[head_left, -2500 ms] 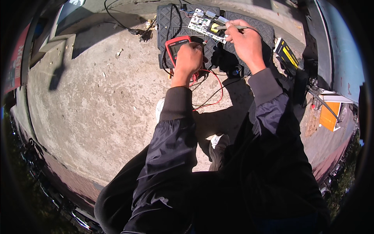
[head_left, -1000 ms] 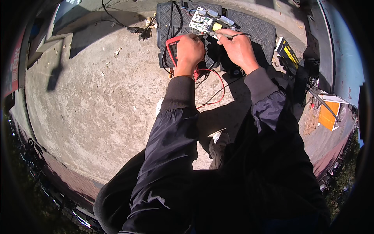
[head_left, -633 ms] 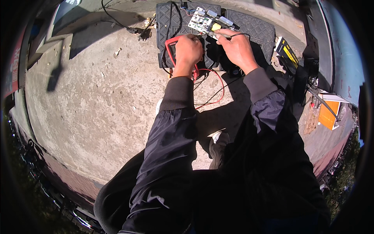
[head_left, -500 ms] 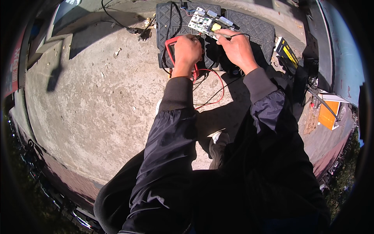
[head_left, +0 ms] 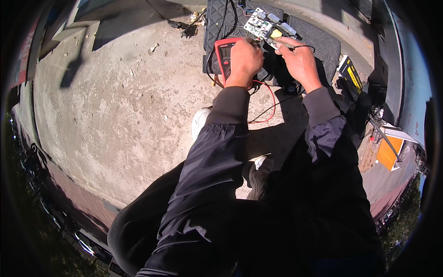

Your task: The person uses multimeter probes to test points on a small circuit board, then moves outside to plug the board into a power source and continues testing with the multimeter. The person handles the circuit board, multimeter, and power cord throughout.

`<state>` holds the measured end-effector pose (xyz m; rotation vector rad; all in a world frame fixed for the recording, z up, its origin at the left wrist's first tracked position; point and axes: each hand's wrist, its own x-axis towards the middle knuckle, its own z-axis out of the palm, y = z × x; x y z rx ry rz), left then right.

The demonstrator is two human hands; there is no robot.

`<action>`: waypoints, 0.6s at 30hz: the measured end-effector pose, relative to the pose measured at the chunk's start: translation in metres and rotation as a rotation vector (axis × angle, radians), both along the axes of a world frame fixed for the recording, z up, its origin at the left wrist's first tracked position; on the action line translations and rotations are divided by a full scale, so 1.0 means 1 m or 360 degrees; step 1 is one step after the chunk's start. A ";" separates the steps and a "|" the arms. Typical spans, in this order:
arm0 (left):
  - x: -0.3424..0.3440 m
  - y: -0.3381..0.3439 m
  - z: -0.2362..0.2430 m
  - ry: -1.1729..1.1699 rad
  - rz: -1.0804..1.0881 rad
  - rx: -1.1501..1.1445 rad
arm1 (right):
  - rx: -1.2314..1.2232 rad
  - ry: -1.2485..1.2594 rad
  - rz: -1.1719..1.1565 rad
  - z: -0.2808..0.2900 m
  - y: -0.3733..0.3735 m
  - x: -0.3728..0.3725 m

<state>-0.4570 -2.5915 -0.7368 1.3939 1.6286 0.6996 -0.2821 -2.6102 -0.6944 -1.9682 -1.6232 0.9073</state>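
My left hand (head_left: 245, 63) is closed, fingers curled over the upper part of a red-and-black multimeter (head_left: 222, 54); what its fingertips hold is hidden. My right hand (head_left: 301, 64) grips a slender probe (head_left: 284, 45) with a dark lead, near the lower right of a white circuit board (head_left: 256, 24), by its yellow component (head_left: 276, 34). Whether the probe's tip touches the board is too small to tell. Wires run from the board, which lies on black textured pads (head_left: 213, 23). Red and black test leads (head_left: 270, 115) loop below the meter onto the concrete.
A black-and-yellow box (head_left: 350, 74) stands right of the pads. Farther right are an orange flat panel (head_left: 387, 152), a dark rod and a pale blue wall (head_left: 410, 83). Black cables with plugs (head_left: 177, 24) lie at the upper left. A concrete ledge (head_left: 350, 27) borders the back. My shoes show below.
Since half a second ago the view has shifted, putting pads and hands farther right in the picture. More of the meter's face shows. Since the earliest frame my right hand has lowered along the board.
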 end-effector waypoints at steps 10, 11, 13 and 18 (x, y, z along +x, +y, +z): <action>0.015 -0.007 0.007 -0.0011 0.0072 -0.0059 | -0.0056 0.0140 0.0018 -0.002 0.004 0.001; 0.016 -0.007 0.006 -0.0021 0.0070 -0.0056 | -0.0052 0.0149 0.0011 -0.003 0.004 0.002; 0.016 -0.007 0.005 -0.0016 0.0084 -0.0053 | 0.0004 0.0135 0.0004 -0.007 0.004 0.003; 0.014 -0.007 0.003 -0.0024 0.0083 -0.0016 | 0.0055 0.0177 -0.0012 -0.014 0.003 0.005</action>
